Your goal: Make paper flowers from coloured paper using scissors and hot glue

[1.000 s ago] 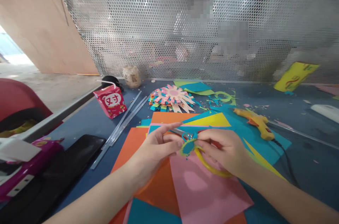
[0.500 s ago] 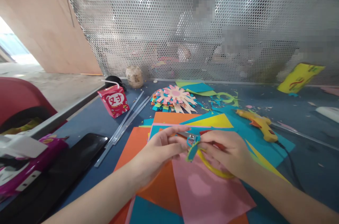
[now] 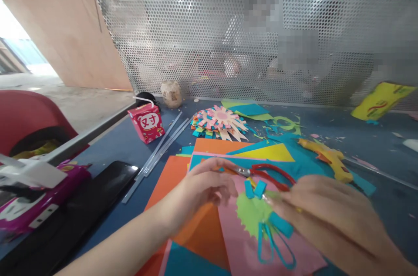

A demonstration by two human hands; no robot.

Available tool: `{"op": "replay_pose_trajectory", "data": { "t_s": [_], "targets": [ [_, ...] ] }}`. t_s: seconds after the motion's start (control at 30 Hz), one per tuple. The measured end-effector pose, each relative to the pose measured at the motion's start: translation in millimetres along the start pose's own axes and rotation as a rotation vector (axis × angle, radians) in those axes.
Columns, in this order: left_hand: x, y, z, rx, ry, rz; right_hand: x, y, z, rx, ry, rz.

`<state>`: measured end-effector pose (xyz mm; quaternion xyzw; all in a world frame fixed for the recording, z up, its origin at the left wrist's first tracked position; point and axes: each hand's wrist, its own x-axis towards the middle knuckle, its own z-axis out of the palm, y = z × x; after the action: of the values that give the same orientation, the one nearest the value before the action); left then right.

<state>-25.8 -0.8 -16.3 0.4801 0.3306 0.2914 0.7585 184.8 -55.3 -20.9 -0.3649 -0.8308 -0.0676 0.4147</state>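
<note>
From my station I see the green paper disc (image 3: 247,213) with its teal loops (image 3: 281,225) over the pink sheet (image 3: 228,245), between my hands; the left hand (image 3: 197,191) has its fingers loosely curled and apart, clamping nothing I can see, while the right hand's (image 3: 338,215) fingers meet the disc's right side, too blurred to tell whether they pinch it. I'd steady the disc by its bare green rim, with no pressure on the loops, and mind the scissors (image 3: 242,171) just beyond. The glue gun (image 3: 331,160) crowds the right; barer desk (image 3: 104,149) lies left, past the clear rods (image 3: 132,191).
</note>
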Motion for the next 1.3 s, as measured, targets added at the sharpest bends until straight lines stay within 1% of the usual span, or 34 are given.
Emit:
{"op": "replay_pose_trajectory", "data": {
  "t_s": [0.07, 0.1, 0.13, 0.2, 0.37, 0.43, 0.47, 0.53, 0.6, 0.7, 0.73, 0.83, 0.93, 1.0, 1.07, 1.13, 1.23, 1.3],
  "targets": [
    [-2, 0, 2.6, -0.075, -0.115, -0.061, -5, -8, 0, -0.092, 0.021, -0.066],
    [-3, 0, 4.0, -0.092, -0.147, -0.056, -7, -11, 1, -0.2, 0.028, -0.114],
    [-4, 0, 5.3, -0.103, -0.164, -0.037, -9, -13, 3, -0.273, 0.105, -0.193],
    [-6, 0, 7.6, -0.129, -0.185, 0.009, -13, -13, 6, -0.34, 0.151, -0.182],
    [-8, 0, 14.4, -0.213, -0.188, 0.01, -25, -6, 8, -0.344, 0.103, -0.26],
    [-9, 0, 16.9, -0.203, -0.217, 0.028, -28, -5, 8, -0.372, 0.102, -0.214],
    [-10, 0, 17.6, -0.19, -0.242, 0.039, -30, -5, 7, -0.379, 0.089, -0.184],
    [-10, -1, 17.4, -0.159, -0.276, 0.061, -32, -7, 7, -0.371, 0.05, -0.168],
    [-10, -2, 15.9, -0.131, -0.284, 0.062, -33, -9, 7, -0.367, 0.05, -0.137],
    [-9, -4, 13.5, -0.085, -0.261, 0.058, -30, -12, 5, -0.376, 0.072, -0.044],
    [-8, -4, 13.1, -0.086, -0.262, 0.057, -28, -13, 4, -0.37, 0.058, -0.046],
    [-6, -6, 13.0, -0.142, -0.292, 0.083, -23, -13, 2, -0.345, 0.02, -0.108],
    [-5, -8, 13.4, -0.141, -0.302, 0.118, -24, -12, 2, -0.367, -0.004, -0.168],
    [-4, -9, 13.5, -0.125, -0.291, 0.111, -29, -12, 3, -0.382, -0.005, -0.169],
    [-4, -9, 13.6, -0.145, -0.296, 0.095, -33, -11, 4, -0.393, 0.03, -0.111],
    [-4, -9, 13.9, -0.173, -0.304, 0.089, -34, -11, 5, -0.402, 0.05, -0.105],
    [-5, -8, 14.7, -0.159, -0.291, 0.09, -28, -11, 4, -0.398, 0.027, -0.181],
    [-5, -8, 15.2, -0.15, -0.287, 0.098, -26, -12, 4, -0.379, 0.029, -0.165]
  ]
}}
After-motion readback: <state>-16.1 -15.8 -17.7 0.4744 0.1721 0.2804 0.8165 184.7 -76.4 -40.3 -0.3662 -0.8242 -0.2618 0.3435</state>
